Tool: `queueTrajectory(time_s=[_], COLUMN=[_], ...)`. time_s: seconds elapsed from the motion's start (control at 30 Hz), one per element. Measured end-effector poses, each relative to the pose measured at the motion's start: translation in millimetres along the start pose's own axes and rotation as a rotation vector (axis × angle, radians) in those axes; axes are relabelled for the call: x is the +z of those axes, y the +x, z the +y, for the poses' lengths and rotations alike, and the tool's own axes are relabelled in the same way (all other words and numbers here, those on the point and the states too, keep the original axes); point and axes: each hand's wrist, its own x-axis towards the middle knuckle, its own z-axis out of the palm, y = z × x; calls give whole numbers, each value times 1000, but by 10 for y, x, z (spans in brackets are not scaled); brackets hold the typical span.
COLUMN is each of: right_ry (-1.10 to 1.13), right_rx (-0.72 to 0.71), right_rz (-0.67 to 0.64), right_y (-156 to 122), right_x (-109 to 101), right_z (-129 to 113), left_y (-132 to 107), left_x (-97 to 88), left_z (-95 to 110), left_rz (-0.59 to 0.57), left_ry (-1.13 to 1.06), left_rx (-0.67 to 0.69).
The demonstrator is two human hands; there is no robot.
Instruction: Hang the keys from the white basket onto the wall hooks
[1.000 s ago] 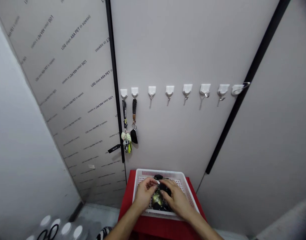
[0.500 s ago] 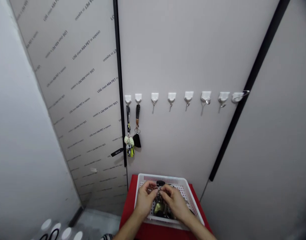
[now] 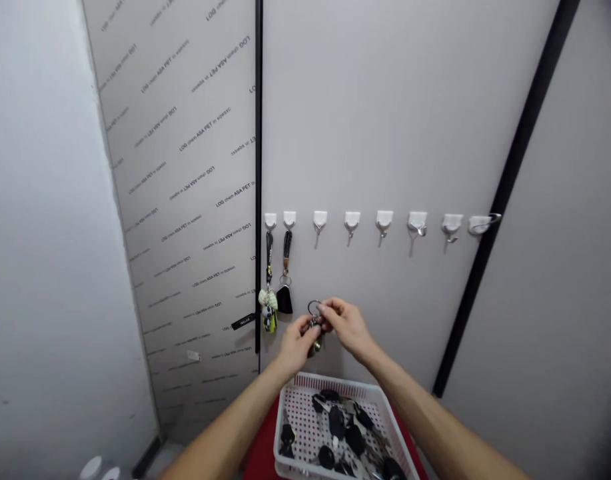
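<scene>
Filling most of my view: grey wall panel, with a printed panel left of it, rows of slanted lettering. Left black strip marks the join; right black strip runs slanted on the other side. Below, a white basket with perforated floor and slotted sides sits on a red surface. Loose keys, mostly black-headed, spread over the basket floor, thickest toward its right half. Both hands are up just above the basket's far edge, in front of the grey panel, close together. Right hand: thumb and finger pinched narrow on the side of a metal ring. Left hand: fingers closed on the keyring bunch just under that ring; part of it shows gold-green, rest hidden by fingers. Bunch is below hook level, right of the two hanging sets. Black lanyard on the leftmost hook carries pale green and yellow charms; braided strap on the second carries a black fob. Eight white hooks in one row, rightmost against the right black strip. Smallest: metal ring, standing above the left fingertips.
</scene>
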Motion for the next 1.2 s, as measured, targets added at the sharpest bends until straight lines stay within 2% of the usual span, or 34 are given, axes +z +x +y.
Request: queueTrajectory(time_s=[0.17,0.3,0.43,0.6,0.8,0.97,1.1,1.17,1.2], right_ry=[-2,10,8,-16,-143,-205,-267,-323,-358], right_rx=[-82,-153,-206,-214,-138,-143,-238,-270,-259], right_rz=[72,151,260,432,425,370,434,444,409], right_y=[341,555,689,787,887,860,678,498,382], right_x=[20,62,69,2,-45,-77,-167,-203,-212], right_z=[-318,-537,-726,-853,-797,-708,-554,-361,-227], left_y=[296,505,686,847,971,934,779,655,581], left_x=[-120,-167,-146,-55,-28,-51,-91,-121,-134], left_z=[391,614,808,991,911,802,692,555,458], left_rz=[50,126,178,229,298,261,246,240,226], left_ry=[74,125,168,335,502,449,365,340,334], left_rx=[62,114,161,196,153,156,125,81,55])
